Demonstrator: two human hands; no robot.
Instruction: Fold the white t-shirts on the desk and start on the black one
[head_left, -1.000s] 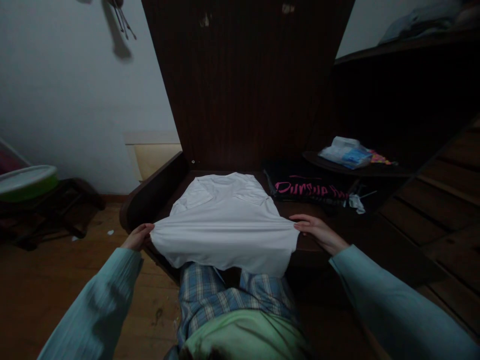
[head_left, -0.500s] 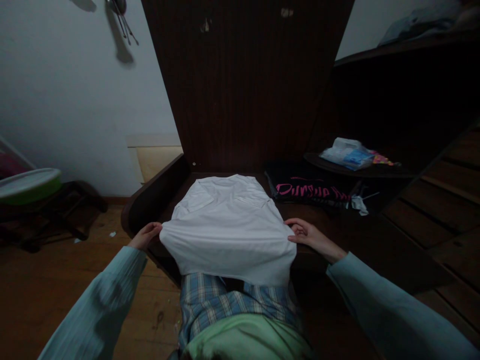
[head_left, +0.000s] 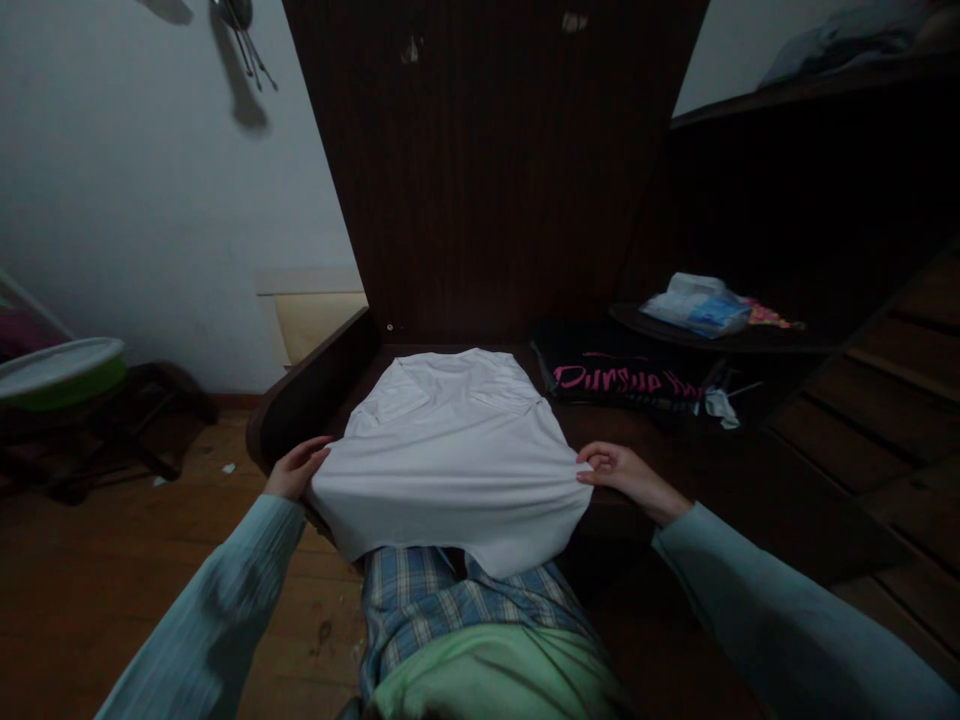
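A white T-shirt (head_left: 450,440) lies spread on the dark wooden surface, its sleeves folded inward at the far end. Its lower part hangs over the front edge, above my plaid-covered legs. My left hand (head_left: 298,468) pinches the shirt's left side, fingers closed on the cloth. On the opposite side, my right hand (head_left: 611,473) grips the right edge between thumb and fingers. The fabric is drawn taut between both hands, with creases running across it.
A dark folded garment with pink lettering (head_left: 622,380) sits at the right rear. Above it, a small shelf (head_left: 675,332) holds a plastic packet (head_left: 697,305). A raised side board (head_left: 307,380) borders the left. A green-rimmed tub (head_left: 67,370) rests on a stand at far left.
My left hand has shifted its hold, its fingers now further over the shirt's left edge. The hanging hem has changed shape, dipping right of centre. My right hand has barely moved.
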